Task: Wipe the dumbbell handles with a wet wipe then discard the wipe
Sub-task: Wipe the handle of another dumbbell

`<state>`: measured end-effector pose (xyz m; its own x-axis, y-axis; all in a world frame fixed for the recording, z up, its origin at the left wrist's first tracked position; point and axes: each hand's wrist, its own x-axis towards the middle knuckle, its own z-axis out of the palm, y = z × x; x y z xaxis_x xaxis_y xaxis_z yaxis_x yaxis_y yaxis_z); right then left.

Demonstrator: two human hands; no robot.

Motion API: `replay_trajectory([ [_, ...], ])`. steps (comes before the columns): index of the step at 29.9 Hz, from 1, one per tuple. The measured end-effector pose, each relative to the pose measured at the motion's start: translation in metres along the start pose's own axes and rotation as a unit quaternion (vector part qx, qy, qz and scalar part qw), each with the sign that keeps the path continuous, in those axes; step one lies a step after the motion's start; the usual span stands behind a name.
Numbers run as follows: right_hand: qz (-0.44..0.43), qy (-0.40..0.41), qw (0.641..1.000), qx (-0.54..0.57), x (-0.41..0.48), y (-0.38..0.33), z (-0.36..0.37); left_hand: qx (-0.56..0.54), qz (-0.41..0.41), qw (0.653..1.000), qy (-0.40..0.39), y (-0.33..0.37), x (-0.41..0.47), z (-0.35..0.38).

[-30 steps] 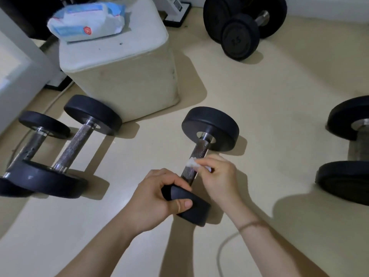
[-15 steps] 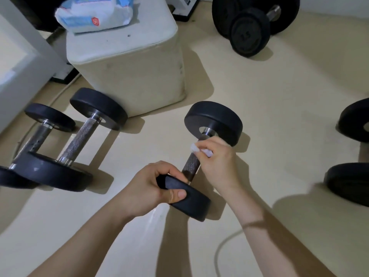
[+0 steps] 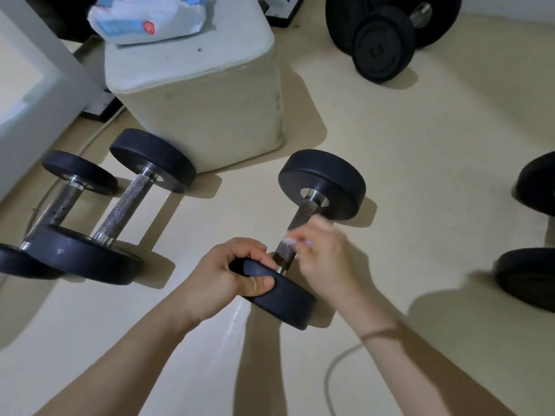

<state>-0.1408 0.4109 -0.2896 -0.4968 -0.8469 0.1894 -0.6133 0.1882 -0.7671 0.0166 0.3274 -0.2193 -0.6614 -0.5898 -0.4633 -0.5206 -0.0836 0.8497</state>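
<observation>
A black dumbbell [image 3: 322, 183] with a knurled steel handle [image 3: 303, 217] lies on the beige floor in the middle. My left hand [image 3: 228, 274] grips the rim of its near weight head [image 3: 285, 298]. My right hand [image 3: 327, 259], blurred by motion, pinches a small white wet wipe [image 3: 289, 242] against the lower part of the handle. The handle's near end looks darker and wet. The wipe is mostly hidden by my fingers.
Two more dumbbells [image 3: 126, 205] lie side by side at the left. A cream padded stool [image 3: 210, 94] behind them carries a pack of wet wipes [image 3: 147, 18]. Other dumbbells sit at the back right [image 3: 381, 43] and right edge [image 3: 531, 277]. A thin cord [image 3: 330, 376] curls near my right forearm.
My right hand slid the wipe up the handle toward the far head, then back down toward the near head. My left hand kept its grip on the near head.
</observation>
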Motion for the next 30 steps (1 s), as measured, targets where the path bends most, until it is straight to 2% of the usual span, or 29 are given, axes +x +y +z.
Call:
replay_trajectory([
  [2, -0.017, -0.022, 1.000, 0.011, -0.001, 0.001, -0.004, 0.073, 0.029, 0.996, 0.032, 0.003, -0.008, 0.004],
  [4, 0.021, 0.055, 0.998, 0.009, 0.026, 0.010, -0.005, 0.233, 0.083, 0.968, 0.043, 0.006, -0.017, 0.014],
  [6, 0.063, 0.074, 0.995, 0.037, 0.027, 0.005, -0.001, 0.397, 0.100, 0.913, 0.007, 0.005, -0.027, 0.026],
  [8, 0.050, 0.014, 0.997, 0.054, 0.004, -0.006, 0.000, 0.522, 0.123, 0.844, -0.010, 0.002, -0.032, 0.035],
  [10, 0.021, -0.048, 0.998, 0.043, -0.002, -0.007, -0.006, 0.564, 0.148, 0.812, -0.010, 0.002, -0.028, 0.035],
  [14, 0.095, 0.049, 0.994, 0.030, 0.038, 0.000, -0.008, 0.582, 0.176, 0.794, -0.012, 0.006, -0.020, 0.022],
  [15, 0.102, 0.037, 0.994, 0.029, 0.033, -0.007, -0.005, 0.575, 0.178, 0.798, -0.018, 0.006, -0.020, 0.017],
  [18, 0.062, -0.101, 0.993, -0.007, 0.011, -0.026, -0.002, 0.549, 0.181, 0.815, -0.028, 0.004, -0.018, 0.000],
  [20, 0.061, -0.080, 0.995, -0.027, 0.030, -0.021, -0.002, 0.525, 0.175, 0.832, -0.042, -0.001, -0.014, -0.010],
  [23, 0.118, -0.013, 0.992, -0.038, 0.062, -0.017, 0.004, 0.444, 0.150, 0.881, -0.059, -0.009, -0.003, -0.028],
  [28, 0.159, -0.110, 0.980, -0.036, 0.039, -0.050, 0.019, 0.304, 0.130, 0.938, -0.102, -0.018, 0.001, -0.040],
  [30, 0.166, -0.105, 0.979, -0.047, 0.050, -0.047, 0.017, 0.271, 0.117, 0.950, -0.104, -0.020, 0.004, -0.042],
])
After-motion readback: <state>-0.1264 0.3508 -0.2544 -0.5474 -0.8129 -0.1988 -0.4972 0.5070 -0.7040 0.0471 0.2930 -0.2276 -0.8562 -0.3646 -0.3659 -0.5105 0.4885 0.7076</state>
